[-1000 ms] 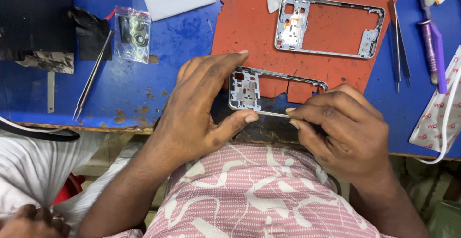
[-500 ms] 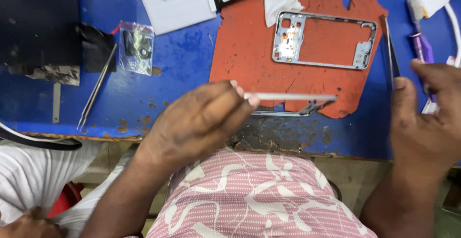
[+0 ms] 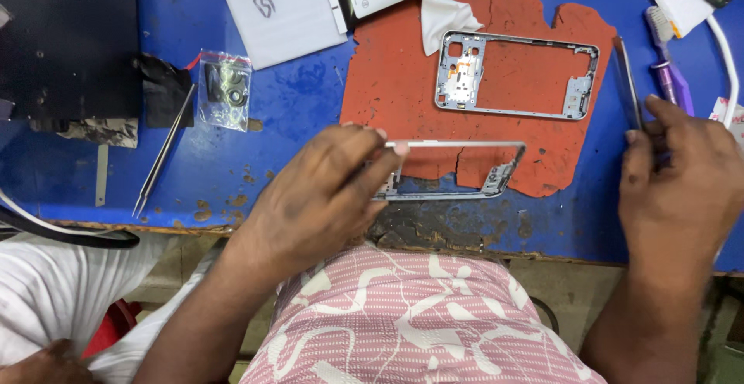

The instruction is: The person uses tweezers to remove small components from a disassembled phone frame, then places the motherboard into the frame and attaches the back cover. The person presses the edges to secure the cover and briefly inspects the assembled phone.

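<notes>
The left hand pinches a phone frame by one end, tilted above the desk — right hand closing on tweezers (grip unclear); next, probably lifting them.

A phone repair workshop was indicated: a worn blue bench was covered by a torn red mat, with bare phone frames, tweezers, a bagged part and a brush laid out.

A worn blue worktable bears a torn red mat.
</notes>
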